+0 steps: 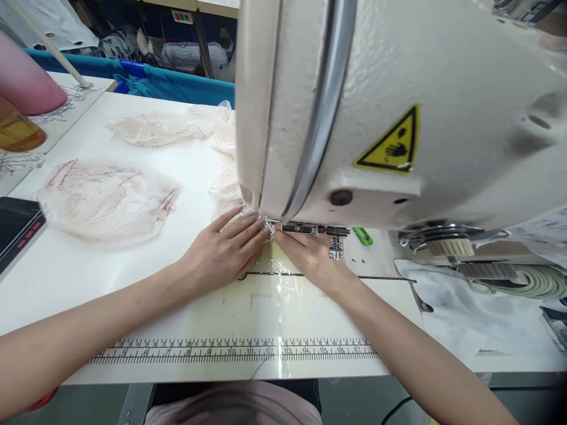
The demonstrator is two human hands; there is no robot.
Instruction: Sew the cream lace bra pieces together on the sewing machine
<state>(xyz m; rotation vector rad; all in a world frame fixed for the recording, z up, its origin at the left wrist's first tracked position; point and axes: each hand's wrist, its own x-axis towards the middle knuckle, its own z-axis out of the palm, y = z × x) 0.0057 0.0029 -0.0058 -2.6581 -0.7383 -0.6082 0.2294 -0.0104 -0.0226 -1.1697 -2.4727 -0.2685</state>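
Note:
A large cream sewing machine head [398, 106] fills the upper right of the head view and hides the needle. My left hand [221, 251] lies flat on the table, fingers stretched out and pressed on a small piece of white lace fabric [269, 226] at the presser foot [335, 247]. My right hand [314, 260] rests just right of it, fingers flat toward the same lace, partly hidden under the machine. More of the white lace [224, 171] trails away behind the machine on the left.
Two sheer mesh pieces with red threads [106, 200] [155, 127] lie on the white table [66, 277] at left. A printed ruler strip [234, 351] runs along the front edge. A green clip [363, 236], a black control panel [15, 227], and white cloth [469, 313] at right.

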